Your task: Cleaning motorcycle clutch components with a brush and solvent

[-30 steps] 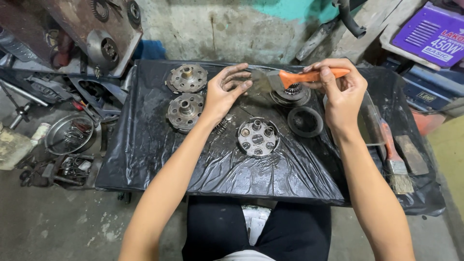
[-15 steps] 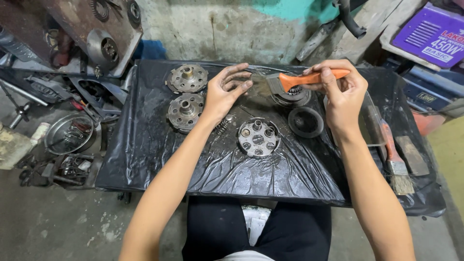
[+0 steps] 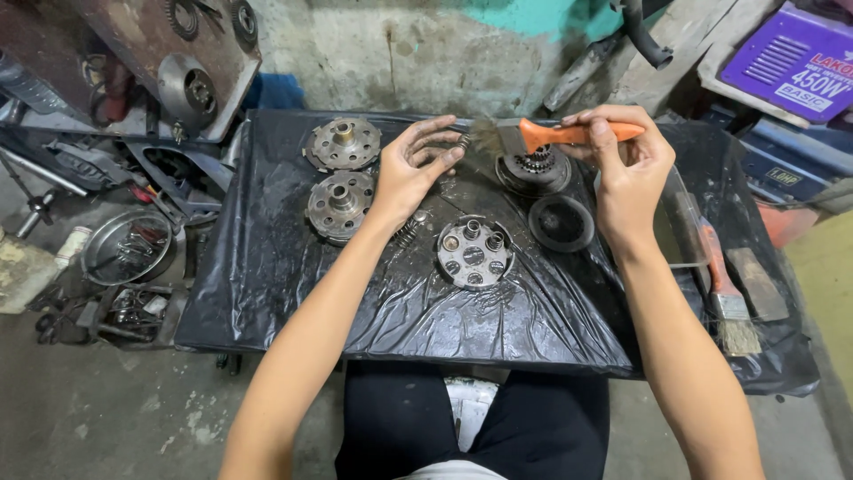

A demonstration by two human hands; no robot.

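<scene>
1. Gripping an orange-handled brush (image 3: 542,135) in the right hand (image 3: 626,169), handle running left-right, bristles pointing left.
2. Left hand (image 3: 418,169) pinches a small spring (image 3: 463,140) right at the bristles, upper middle of frame.
3. Geared hub (image 3: 533,171) sits just below on the desk (image 3: 267,267).

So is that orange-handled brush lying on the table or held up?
Held up: the right hand grips the orange-handled brush above the black sheet.

Purple box (image 3: 797,64) w/ white print, top right corner (tilted); dark blue carton (image 3: 775,169) below it.
</scene>
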